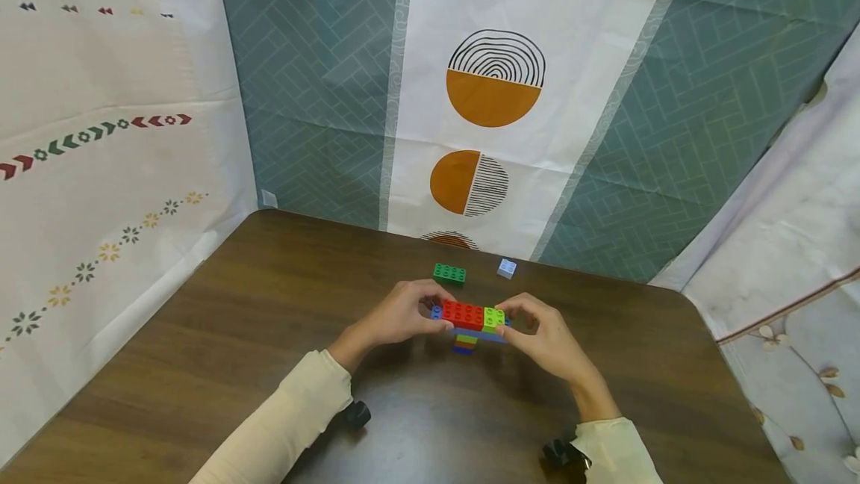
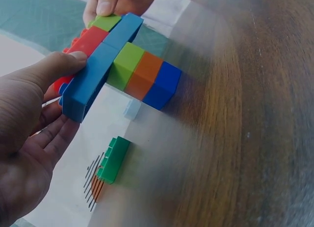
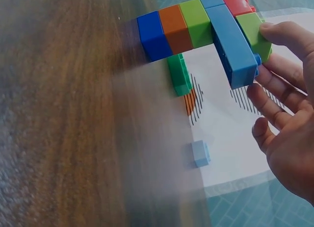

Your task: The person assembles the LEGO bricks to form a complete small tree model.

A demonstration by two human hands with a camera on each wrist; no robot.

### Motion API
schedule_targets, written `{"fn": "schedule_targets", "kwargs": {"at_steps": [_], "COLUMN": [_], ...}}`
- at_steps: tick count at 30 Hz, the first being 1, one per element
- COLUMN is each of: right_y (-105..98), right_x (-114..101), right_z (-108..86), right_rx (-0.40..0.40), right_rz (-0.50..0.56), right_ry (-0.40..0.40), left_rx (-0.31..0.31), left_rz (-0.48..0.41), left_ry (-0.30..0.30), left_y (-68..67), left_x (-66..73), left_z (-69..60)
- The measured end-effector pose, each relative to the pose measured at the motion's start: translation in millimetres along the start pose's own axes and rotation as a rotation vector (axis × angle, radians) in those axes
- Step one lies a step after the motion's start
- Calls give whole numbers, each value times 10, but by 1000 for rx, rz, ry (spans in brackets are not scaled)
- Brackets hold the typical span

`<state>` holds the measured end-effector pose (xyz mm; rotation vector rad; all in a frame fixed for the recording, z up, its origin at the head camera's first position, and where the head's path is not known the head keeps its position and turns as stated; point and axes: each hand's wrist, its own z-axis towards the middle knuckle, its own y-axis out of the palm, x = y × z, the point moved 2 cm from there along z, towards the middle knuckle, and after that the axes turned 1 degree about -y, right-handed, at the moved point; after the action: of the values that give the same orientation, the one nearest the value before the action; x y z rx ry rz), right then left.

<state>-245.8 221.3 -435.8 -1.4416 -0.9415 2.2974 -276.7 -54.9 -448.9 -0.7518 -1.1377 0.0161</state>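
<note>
Nearest us, two pale sleeves (image 1: 282, 413) come in from the lower edge, each with a black wrist device (image 1: 356, 414) beside it on the wooden table (image 1: 201, 349). Beyond them, the left hand (image 1: 403, 312) pinches the red brick (image 1: 463, 314) between thumb and fingers at one end of a built block piece; the right hand (image 1: 551, 338) pinches the upper lime brick (image 1: 493, 319) at the other. Both bricks sit on a long blue beam (image 2: 93, 72) with a seam across it, carried by a column of lower lime (image 2: 126, 65), orange (image 2: 144, 76) and dark blue (image 2: 163, 86) blocks, whose foot seems to stand on the table. Farther back, apart from the piece, lie a green brick (image 1: 449, 273) and a pale blue brick (image 1: 507, 268), then the hanging cloth (image 1: 316, 95).

We judge that uneven pressure from the two hands could tip the piece, since the wide beam stands on one narrow column; pushing hard on one end might also open the seam or loosen the column's top joint.

We cannot make out how firmly the studs are seated. Some left fingertips hide behind the beam, and the right wrist view cuts off the piece's far end.
</note>
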Motion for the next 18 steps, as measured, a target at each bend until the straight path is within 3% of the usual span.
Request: {"fn": "schedule_targets", "kwargs": {"at_steps": [18], "right_y": [14], "right_x": [-11], "right_z": [18], "right_rx": [-7], "right_rz": [-12], "right_ry": [-21], "left_rx": [18], "left_rz": [35], "left_ry": [-2], "left_y": [27], "left_x": [4], "left_z": [-4]}}
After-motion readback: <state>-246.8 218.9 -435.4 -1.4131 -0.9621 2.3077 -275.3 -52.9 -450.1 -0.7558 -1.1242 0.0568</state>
